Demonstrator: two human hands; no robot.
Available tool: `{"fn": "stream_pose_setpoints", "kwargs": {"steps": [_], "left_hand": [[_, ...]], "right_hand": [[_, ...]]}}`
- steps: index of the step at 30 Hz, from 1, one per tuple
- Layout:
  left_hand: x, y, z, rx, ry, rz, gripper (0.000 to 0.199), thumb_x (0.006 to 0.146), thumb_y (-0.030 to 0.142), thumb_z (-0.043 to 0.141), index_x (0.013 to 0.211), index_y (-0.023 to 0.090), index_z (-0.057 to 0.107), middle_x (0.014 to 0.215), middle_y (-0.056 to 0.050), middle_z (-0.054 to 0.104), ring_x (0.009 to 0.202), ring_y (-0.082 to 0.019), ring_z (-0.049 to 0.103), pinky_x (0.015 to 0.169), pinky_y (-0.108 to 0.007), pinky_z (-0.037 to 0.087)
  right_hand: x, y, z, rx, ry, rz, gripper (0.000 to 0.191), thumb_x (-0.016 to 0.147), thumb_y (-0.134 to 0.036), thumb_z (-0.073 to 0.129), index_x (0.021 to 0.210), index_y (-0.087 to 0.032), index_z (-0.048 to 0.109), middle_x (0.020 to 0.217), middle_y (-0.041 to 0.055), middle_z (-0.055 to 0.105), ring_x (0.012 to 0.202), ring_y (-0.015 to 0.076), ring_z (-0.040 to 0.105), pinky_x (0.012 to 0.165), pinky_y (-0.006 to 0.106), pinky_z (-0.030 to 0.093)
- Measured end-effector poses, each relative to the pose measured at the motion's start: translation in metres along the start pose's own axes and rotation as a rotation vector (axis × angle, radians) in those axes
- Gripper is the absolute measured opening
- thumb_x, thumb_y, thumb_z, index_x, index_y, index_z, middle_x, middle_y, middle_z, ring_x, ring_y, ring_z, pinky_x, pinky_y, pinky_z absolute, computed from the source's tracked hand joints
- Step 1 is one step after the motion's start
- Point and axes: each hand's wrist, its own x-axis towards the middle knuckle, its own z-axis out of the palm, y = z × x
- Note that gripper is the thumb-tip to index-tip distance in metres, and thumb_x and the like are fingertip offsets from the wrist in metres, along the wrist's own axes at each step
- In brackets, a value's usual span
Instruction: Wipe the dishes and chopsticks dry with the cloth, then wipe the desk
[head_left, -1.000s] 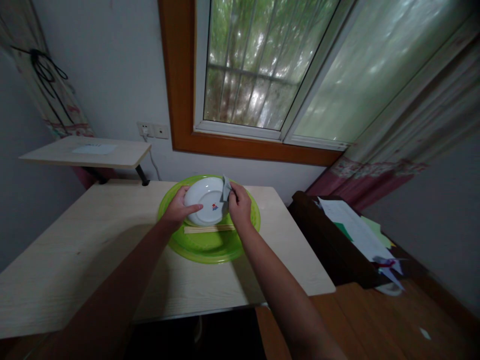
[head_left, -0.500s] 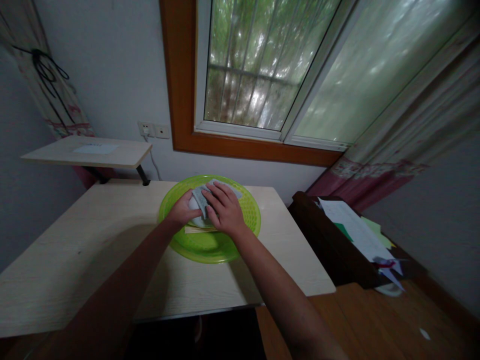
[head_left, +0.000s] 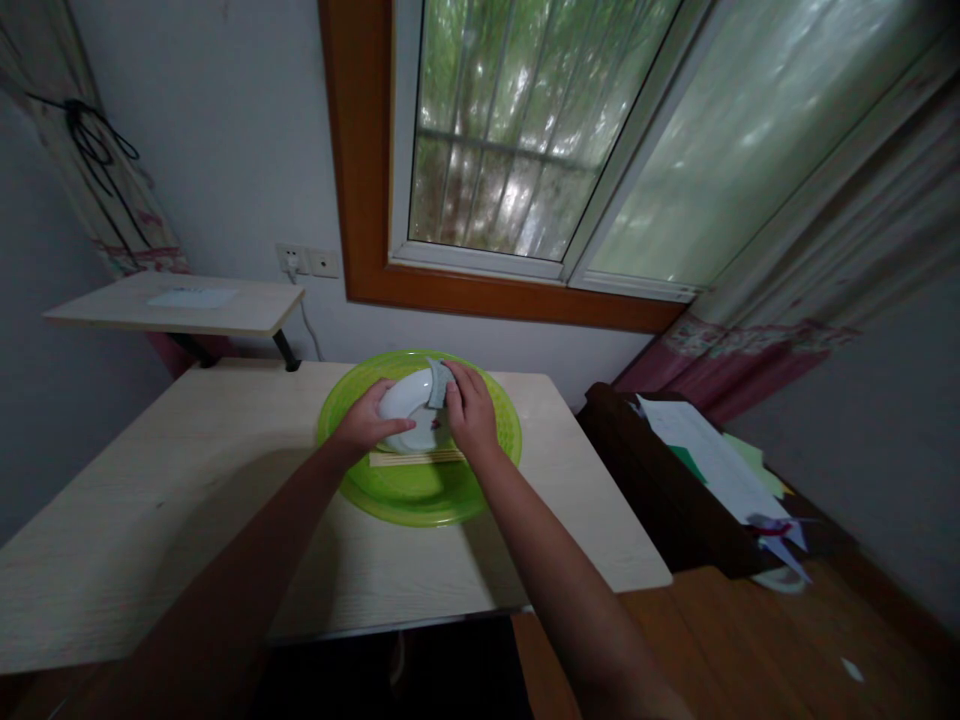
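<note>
A white bowl (head_left: 405, 398) with a small red mark inside is tilted over a round green plastic basin (head_left: 420, 505). My left hand (head_left: 369, 420) is closed on the bowl's left rim, thumb on the inner side. In my right hand (head_left: 472, 412) is a grey cloth (head_left: 438, 384), pressed over the bowl's right rim with the fingers behind it. Pale chopsticks (head_left: 412, 458) lie across the basin just below the bowl. The underside of the bowl is hidden.
The basin stands on a light wooden table (head_left: 225, 500). A small raised shelf (head_left: 180, 300) with a paper on it rises at the table's back left. To the right, a dark cabinet (head_left: 645, 480) holds papers (head_left: 712, 450). A window (head_left: 517, 130) is behind.
My right hand has slid to the right with the cloth, from the bowl's middle to its right rim. More of the bowl's inside now shows. My left hand keeps its place.
</note>
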Motion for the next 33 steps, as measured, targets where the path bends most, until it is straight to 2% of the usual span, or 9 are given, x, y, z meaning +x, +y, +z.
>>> {"fn": "stream_pose_setpoints", "kwargs": {"steps": [5, 14, 18, 27, 33], "left_hand": [[-0.002, 0.005, 0.0, -0.163, 0.105, -0.017, 0.073, 0.054, 0.034, 0.097, 0.116, 0.019, 0.061, 0.109, -0.007, 0.071, 0.099, -0.03, 0.069, 0.088, -0.042, 0.056], [0.001, 0.006, -0.005, -0.322, 0.263, 0.058, 0.07, 0.056, 0.027, 0.094, 0.116, 0.019, 0.057, 0.11, -0.006, 0.071, 0.104, -0.029, 0.068, 0.092, -0.04, 0.053], [0.001, 0.008, -0.005, -0.369, 0.278, 0.053, 0.068, 0.058, 0.028, 0.094, 0.113, 0.02, 0.054, 0.108, -0.005, 0.07, 0.102, -0.027, 0.069, 0.091, -0.039, 0.054], [0.002, 0.012, -0.002, -0.415, 0.297, -0.018, 0.069, 0.053, 0.028, 0.096, 0.109, 0.018, 0.057, 0.103, -0.005, 0.072, 0.097, -0.025, 0.07, 0.087, -0.036, 0.056], [0.003, 0.008, -0.002, -0.41, 0.265, -0.062, 0.057, 0.063, 0.037, 0.09, 0.106, 0.019, 0.057, 0.099, -0.005, 0.072, 0.09, -0.025, 0.07, 0.082, -0.037, 0.054]], "right_hand": [[0.0, 0.014, 0.003, 0.084, 0.05, 0.123, 0.042, 0.109, -0.039, 0.04, 0.133, -0.021, 0.069, 0.131, 0.0118, 0.071, 0.122, 0.0258, 0.065, 0.112, 0.045, 0.05], [-0.005, 0.036, 0.014, 0.239, 0.058, 0.334, 0.045, 0.105, -0.051, 0.051, 0.127, -0.02, 0.076, 0.13, 0.0106, 0.075, 0.121, 0.027, 0.069, 0.108, 0.045, 0.054], [-0.006, 0.036, 0.016, 0.281, 0.025, 0.343, 0.048, 0.105, -0.056, 0.052, 0.127, -0.019, 0.073, 0.128, 0.011, 0.075, 0.117, 0.0265, 0.069, 0.102, 0.042, 0.056], [-0.009, 0.042, 0.024, 0.22, 0.042, 0.313, 0.053, 0.106, -0.059, 0.049, 0.136, -0.019, 0.068, 0.133, 0.014, 0.07, 0.124, 0.026, 0.064, 0.112, 0.044, 0.049], [-0.009, 0.046, 0.025, 0.175, 0.041, 0.288, 0.056, 0.107, -0.061, 0.045, 0.137, -0.019, 0.068, 0.13, 0.014, 0.071, 0.122, 0.0263, 0.065, 0.11, 0.044, 0.05]]}}
